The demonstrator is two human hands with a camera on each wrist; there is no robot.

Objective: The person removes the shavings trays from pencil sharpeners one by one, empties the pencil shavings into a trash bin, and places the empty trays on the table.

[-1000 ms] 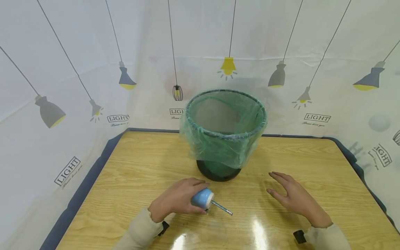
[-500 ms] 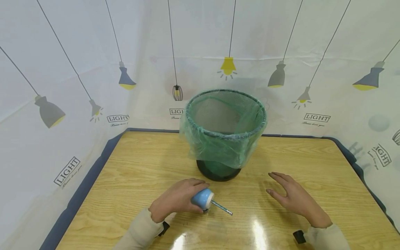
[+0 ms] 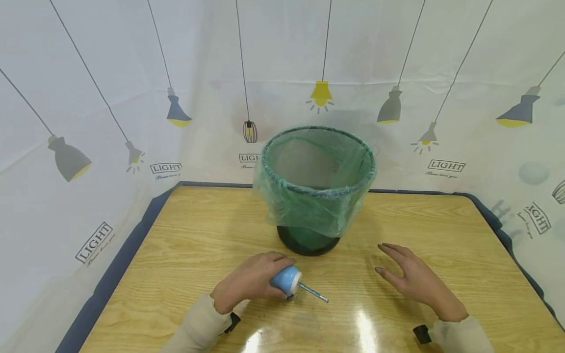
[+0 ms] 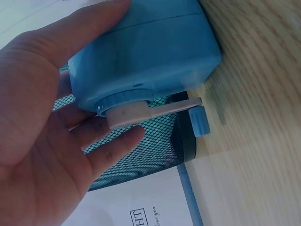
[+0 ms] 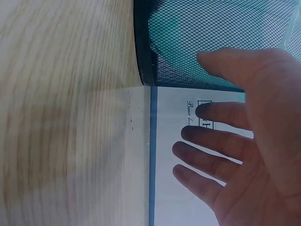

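My left hand [image 3: 251, 278] grips a blue hand-crank pencil sharpener [image 3: 285, 279] low over the table, in front of the bin. From its white front a pencil [image 3: 314, 293] sticks out toward the lower right. In the left wrist view the thumb lies along the sharpener's blue body [image 4: 155, 52], with other fingers partly hidden behind it. Its pale crank arm [image 4: 174, 108] ends in a blue knob [image 4: 200, 121]. Apart to the right, my right hand [image 3: 417, 279] hovers above the table with fingers extended and thumb spread, holding nothing.
Behind the hands stands a dark mesh waste bin [image 3: 309, 245] with a green plastic bag [image 3: 315, 211] folded over its rim. The wooden table [image 3: 198, 230] has a dark blue edge. White curtains [image 3: 282, 59] printed with lamps enclose the back and sides.
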